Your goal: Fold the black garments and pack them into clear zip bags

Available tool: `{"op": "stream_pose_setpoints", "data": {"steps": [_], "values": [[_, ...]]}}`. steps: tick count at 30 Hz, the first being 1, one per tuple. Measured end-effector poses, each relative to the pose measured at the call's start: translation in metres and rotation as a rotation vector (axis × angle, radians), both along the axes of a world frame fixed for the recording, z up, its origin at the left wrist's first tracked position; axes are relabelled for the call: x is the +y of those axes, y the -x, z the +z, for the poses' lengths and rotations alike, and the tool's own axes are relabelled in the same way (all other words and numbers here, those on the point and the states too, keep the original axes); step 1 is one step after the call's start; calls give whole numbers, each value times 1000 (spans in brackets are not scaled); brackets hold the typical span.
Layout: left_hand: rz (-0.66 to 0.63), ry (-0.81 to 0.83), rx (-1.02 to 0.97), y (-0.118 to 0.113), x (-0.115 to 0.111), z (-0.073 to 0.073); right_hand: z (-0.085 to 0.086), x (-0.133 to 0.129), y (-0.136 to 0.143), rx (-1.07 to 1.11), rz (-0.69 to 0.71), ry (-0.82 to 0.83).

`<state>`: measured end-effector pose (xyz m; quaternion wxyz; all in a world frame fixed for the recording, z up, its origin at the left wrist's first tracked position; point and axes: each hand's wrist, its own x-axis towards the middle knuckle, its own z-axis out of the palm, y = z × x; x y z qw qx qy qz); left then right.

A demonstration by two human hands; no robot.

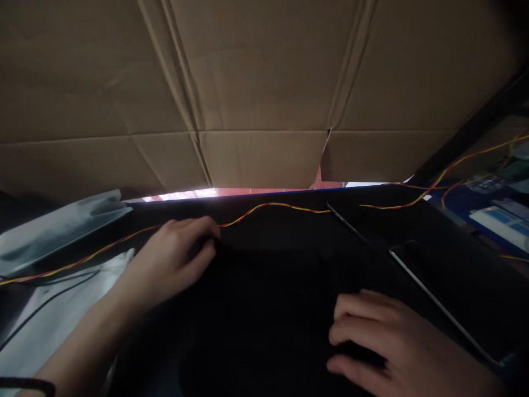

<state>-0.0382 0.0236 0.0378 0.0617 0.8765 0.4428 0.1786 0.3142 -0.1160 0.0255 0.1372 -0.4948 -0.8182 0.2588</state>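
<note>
My left hand (182,251) rests over the black surface with its fingers loosely curled, the thumb a little apart from the index finger. A twisted red and yellow wire (273,205) runs behind that hand and comes out beside the index finger; I see no grip on it. Lower right, my right hand (380,336) is half curled, its thumb apart from the fingers and nothing visible between them. Close to it lies a dark flat panel with a pale metallic edge (438,303). The undersides of both hands are hidden.
A tall cardboard sheet (256,82) stands behind the black surface (264,309). On the left lie a translucent plastic-wrapped packet (61,229), a white bag (70,314) and a thin black cable (45,309). Blue and white boxes (502,223) sit at the right.
</note>
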Motion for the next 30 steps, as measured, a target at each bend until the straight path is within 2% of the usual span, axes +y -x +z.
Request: {"op": "stream_pose_setpoints", "data": {"steps": [2, 3, 4, 6, 8, 10, 11, 13, 15, 18, 20, 23, 27, 30], "values": [[108, -178, 30, -2, 0, -2, 6, -8, -6, 38, -35, 73], [133, -269, 63, -5, -2, -4, 8, -8, -8, 55, -69, 33], [122, -345, 95, -8, -4, -6, 9, -7, -10, 68, -117, -64], [-22, -390, 129, -17, -12, -10, 7, 3, -11, 54, -222, -343], [-246, -260, 114, -28, -21, -13, 2, 16, -10, -37, -256, -509], [-413, -22, 89, -37, -30, -14, -4, 26, -10, -149, -200, -462], [-449, 102, 80, -40, -33, -15, -7, 28, -12, -182, -172, -405], [-451, 297, 68, -43, -38, -15, -14, 25, -19, -192, -172, -314], [-403, 402, 72, -42, -40, -15, -22, 18, -31, -164, -254, -296], [-317, 433, 89, -37, -43, -15, -35, 7, -51, -154, -418, -394], [-285, 434, 96, -34, -44, -15, -39, 4, -58, -169, -474, -480], [-279, 419, 109, -33, -43, -13, -34, 3, -54, -170, -412, -529], [-323, 392, 105, -35, -36, -9, -16, 3, -30, -180, -97, -399], [-325, 356, 96, -34, -31, -11, -10, 4, -10, -206, -2, -306]]}}
